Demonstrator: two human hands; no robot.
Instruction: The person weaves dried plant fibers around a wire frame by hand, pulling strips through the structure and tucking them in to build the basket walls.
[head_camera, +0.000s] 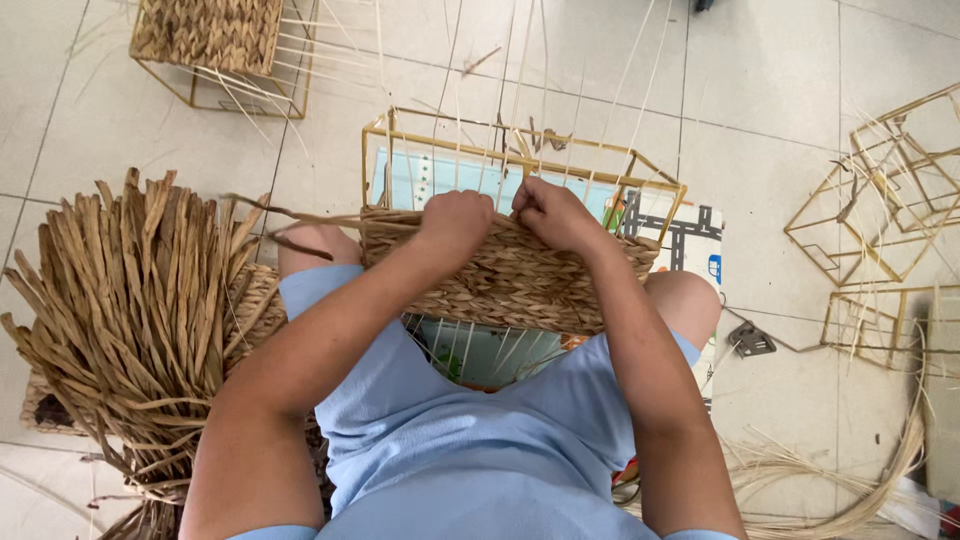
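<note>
— Can you see the fingertips?

— No, they're tucked behind the woven edge. The bundle of straw strips (130, 300) at left is cut off low down.

— And the wire basket frame (520, 190) at centre?

— Half woven, resting on the knees, holding only upright strands.

— The hands?

— Left hand (455, 222) and right hand (550, 212) sit close together, both curled tight on the woven band (505, 280).

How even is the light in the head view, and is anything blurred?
Head view: soft, even daylight, faint shadows on the pale floor tiles; both hands, left hand and right hand, sharp on the half-woven straw basket on its gold wire frame; wide-angle bending at the edges.
</note>
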